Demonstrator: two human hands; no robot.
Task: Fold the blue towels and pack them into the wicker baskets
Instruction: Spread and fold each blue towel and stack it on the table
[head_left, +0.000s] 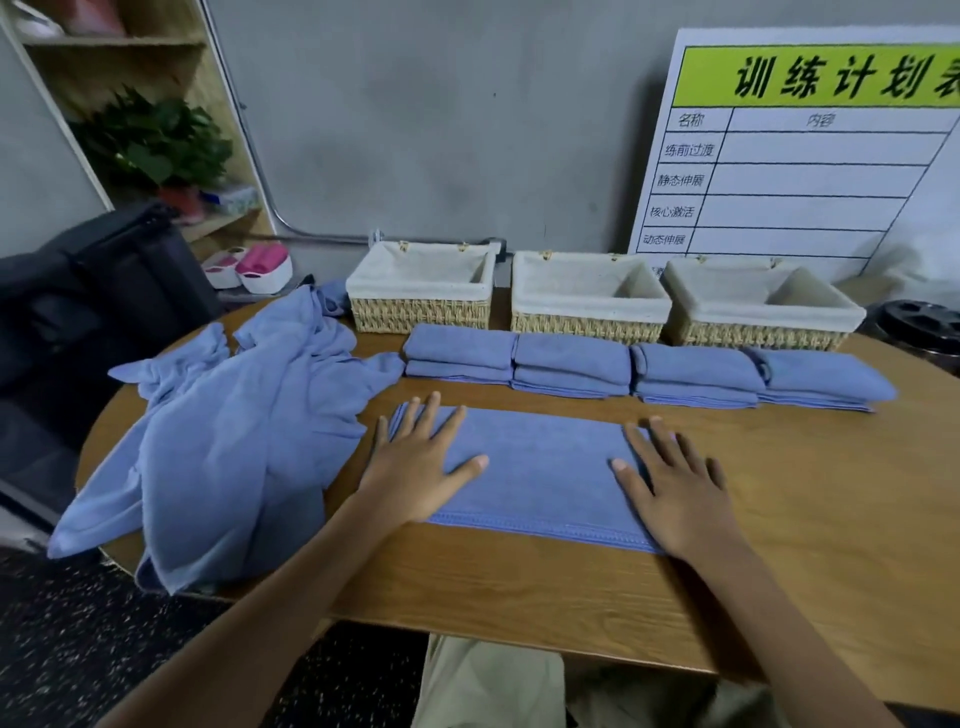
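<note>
A blue towel, folded into a long flat strip, lies in front of me on the wooden table. My left hand presses flat on its left end and my right hand presses flat on its right end, fingers spread. Behind it runs a row of several stacks of folded blue towels. A heap of unfolded blue towels covers the table's left side and hangs over the edge. Three wicker baskets with white liners stand at the back: left, middle, right. All three look empty.
A white board with a green header leans on the wall behind the baskets. A dark bag sits left of the table, with a wooden shelf and plant behind it. A dark round object is at the far right.
</note>
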